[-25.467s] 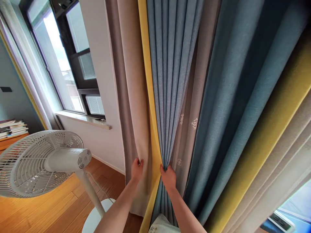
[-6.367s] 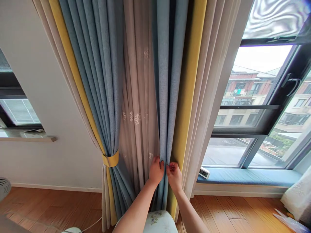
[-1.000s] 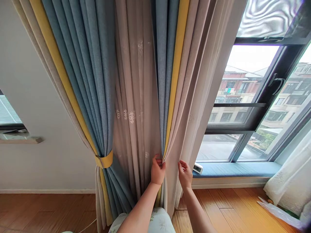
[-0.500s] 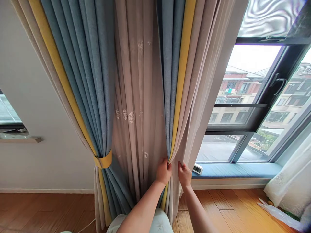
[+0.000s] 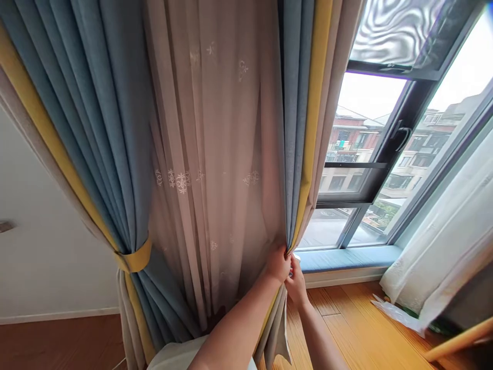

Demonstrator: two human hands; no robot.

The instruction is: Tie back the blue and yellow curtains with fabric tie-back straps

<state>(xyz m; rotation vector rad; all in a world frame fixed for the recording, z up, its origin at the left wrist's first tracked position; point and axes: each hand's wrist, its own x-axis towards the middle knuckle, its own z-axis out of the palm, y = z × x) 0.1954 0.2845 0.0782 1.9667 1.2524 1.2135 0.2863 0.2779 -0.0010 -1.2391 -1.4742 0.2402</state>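
My left hand (image 5: 278,264) is closed around the gathered right curtain (image 5: 299,128), which has blue, yellow and beige bands and narrows to a bunch at my fist. Close against it, my right hand (image 5: 296,282) has its fingers closed at the right side of the same bunch. Below my hands the cloth fans out towards the floor. On the left hangs the matching curtain (image 5: 111,133), cinched by a yellow tieback (image 5: 134,257). Between the two falls a beige sheer curtain (image 5: 223,154) with white embroidered motifs.
A dark-framed window (image 5: 370,169) with a blue sill cushion (image 5: 346,258) is on the right. Beyond it hangs a white curtain (image 5: 419,257), with a plastic bag (image 5: 398,314) beneath on the wooden floor (image 5: 339,329). Pale fabric (image 5: 181,354) shows below my left forearm.
My right hand has moved in to meet my left at the bunched curtain. The bunch has shifted rightward, and the view has turned and come closer.
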